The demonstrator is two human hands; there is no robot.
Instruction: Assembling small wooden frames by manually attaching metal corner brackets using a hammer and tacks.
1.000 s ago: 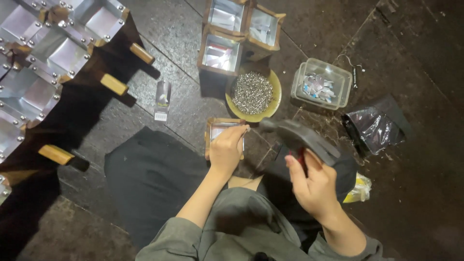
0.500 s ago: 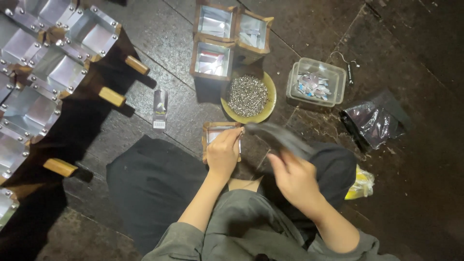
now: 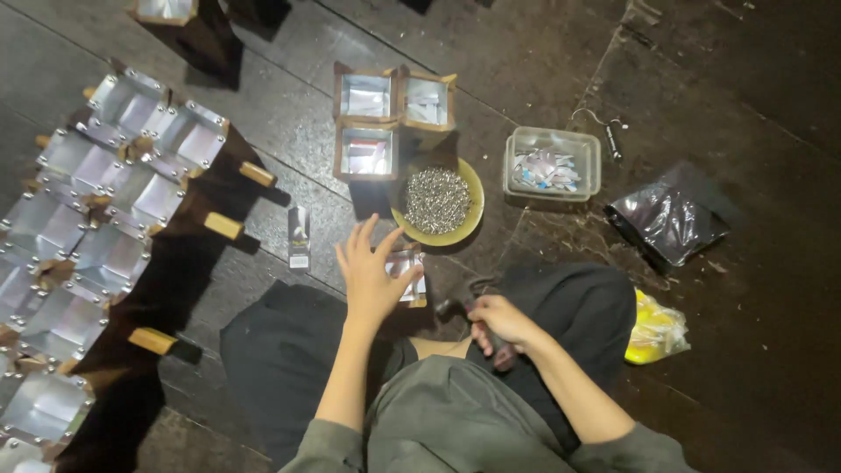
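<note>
Pressing splayed left hand (image 3: 372, 278) on small foil-lined box (image 3: 407, 273); right hand (image 3: 499, 322) fisted around probably a hammer (image 3: 455, 307); yellow bowl (image 3: 469, 180) just beyond.

My trousers (image 3: 289, 368) are black and my sleeves (image 3: 526, 438) grey-green. The small box (image 3: 407, 273) under my left hand (image 3: 368, 280) has a shiny silver lining and a light brown wooden frame. The hammer (image 3: 464, 311) in my right hand (image 3: 501, 322) has a dark grey head. The bowl (image 3: 469, 219) is mustard yellow, filled with silvery nails (image 3: 435, 200). The tub (image 3: 554, 164) is clear, holding white and bluish scraps. One bag (image 3: 666, 219) is glossy black, another bag (image 3: 653, 331) bright yellow. The floor (image 3: 771, 105) is dark brown stone.
</note>
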